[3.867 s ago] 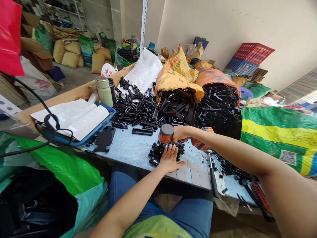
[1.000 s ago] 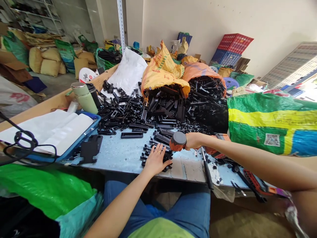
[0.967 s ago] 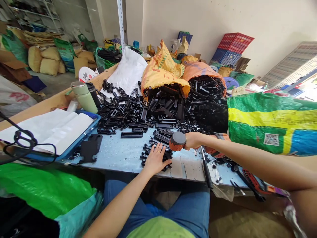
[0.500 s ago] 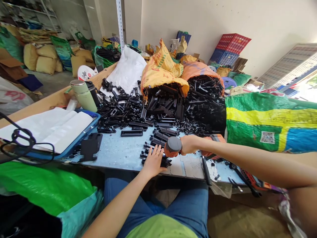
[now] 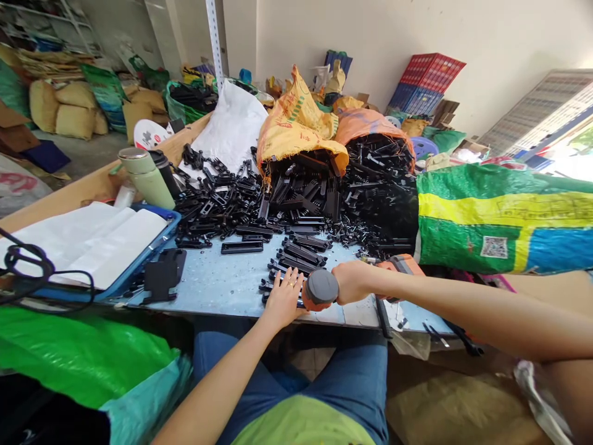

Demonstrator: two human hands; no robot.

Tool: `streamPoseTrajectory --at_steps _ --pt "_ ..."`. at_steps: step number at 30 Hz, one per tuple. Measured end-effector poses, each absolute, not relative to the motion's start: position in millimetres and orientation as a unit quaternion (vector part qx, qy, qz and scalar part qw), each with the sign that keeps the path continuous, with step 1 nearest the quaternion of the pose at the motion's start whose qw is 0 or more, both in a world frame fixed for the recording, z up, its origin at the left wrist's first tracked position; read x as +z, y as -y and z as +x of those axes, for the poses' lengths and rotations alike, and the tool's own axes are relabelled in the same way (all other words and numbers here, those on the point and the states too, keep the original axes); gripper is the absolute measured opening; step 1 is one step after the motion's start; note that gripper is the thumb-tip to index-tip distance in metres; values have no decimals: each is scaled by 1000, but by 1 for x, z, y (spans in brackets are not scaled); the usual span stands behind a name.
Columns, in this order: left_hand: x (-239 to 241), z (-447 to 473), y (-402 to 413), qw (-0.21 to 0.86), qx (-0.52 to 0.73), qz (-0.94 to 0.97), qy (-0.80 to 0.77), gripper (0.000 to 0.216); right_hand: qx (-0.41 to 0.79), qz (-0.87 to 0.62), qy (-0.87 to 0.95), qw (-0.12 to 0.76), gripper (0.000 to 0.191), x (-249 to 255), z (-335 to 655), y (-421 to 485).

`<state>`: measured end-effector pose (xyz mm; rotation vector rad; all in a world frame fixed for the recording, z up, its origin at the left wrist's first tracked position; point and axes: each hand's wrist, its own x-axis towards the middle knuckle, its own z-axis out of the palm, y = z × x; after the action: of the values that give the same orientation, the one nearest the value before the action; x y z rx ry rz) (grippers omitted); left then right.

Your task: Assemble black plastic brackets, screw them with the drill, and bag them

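Note:
My right hand (image 5: 353, 282) is wrapped round an orange and grey cordless drill (image 5: 323, 287), its round grey end facing me. The drill's orange body shows again beyond the wrist, while its tip is hidden. Stretched out flat, my left hand (image 5: 282, 301) rests on the near end of a row of black plastic parts (image 5: 302, 258). The fingers lie across the parts, close beside the drill. A single long black part (image 5: 241, 248) lies apart, left of the row.
Loose black parts (image 5: 213, 201) heap behind the row, spilling near a yellow sack (image 5: 296, 133). A green sack (image 5: 463, 228) lies right. On the left are a blue tray (image 5: 169, 225) with paper, a green flask (image 5: 148, 179) and flat black pieces (image 5: 162, 275).
The view has shifted slightly. My right hand has brought the drill a little nearer to me along the row. My left hand stays on the black parts.

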<state>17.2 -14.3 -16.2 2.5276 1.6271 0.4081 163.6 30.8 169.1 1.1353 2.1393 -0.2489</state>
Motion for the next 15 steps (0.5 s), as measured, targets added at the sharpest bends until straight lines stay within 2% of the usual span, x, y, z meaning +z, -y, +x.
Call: streamPoseTrajectory --at_steps 4,6,10,13,15 --pt "-22 18 12 38 124 835 -535 84 -130 464 -832 274 27 150 195 -24" --pt "-25 19 10 31 120 834 -538 85 -212 492 -821 199 25 139 223 -24" --pt "-27 20 8 28 108 836 -537 88 -403 600 -691 17 33 115 299 -43" --pt "-26 20 8 28 97 837 -537 90 -395 706 -579 -104 31 102 356 -70" --pt "-24 21 8 27 90 838 -537 91 -370 744 -538 -144 30 97 387 -86"
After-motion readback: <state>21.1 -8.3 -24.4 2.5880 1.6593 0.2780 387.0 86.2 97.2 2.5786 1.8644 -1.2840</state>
